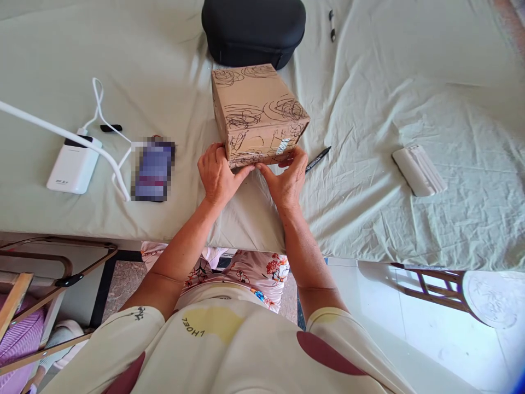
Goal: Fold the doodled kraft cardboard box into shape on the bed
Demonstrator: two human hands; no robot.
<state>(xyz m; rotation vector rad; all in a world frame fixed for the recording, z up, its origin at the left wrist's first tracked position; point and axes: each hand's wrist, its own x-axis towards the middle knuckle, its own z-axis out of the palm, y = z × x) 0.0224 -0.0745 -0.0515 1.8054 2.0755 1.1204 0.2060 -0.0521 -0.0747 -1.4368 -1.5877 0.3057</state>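
Your left grip [217, 176] and right grip [287, 179] lie unclenched, thumbs meeting, against the near lower edge of the box [258, 109] straight ahead; neither is nearer.

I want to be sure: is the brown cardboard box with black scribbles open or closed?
Closed. The top of the brown scribbled cardboard box lies flat, with no flap raised.

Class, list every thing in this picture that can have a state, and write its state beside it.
Box: closed, upright on the sheet.
Left hand: open, fingertips on the box's near bottom edge.
Right hand: open, fingertips on the same edge.
Black case: closed.
Marker: lying flat beside the right hand.
Power bank: cable plugged in.
Sheet: wrinkled.
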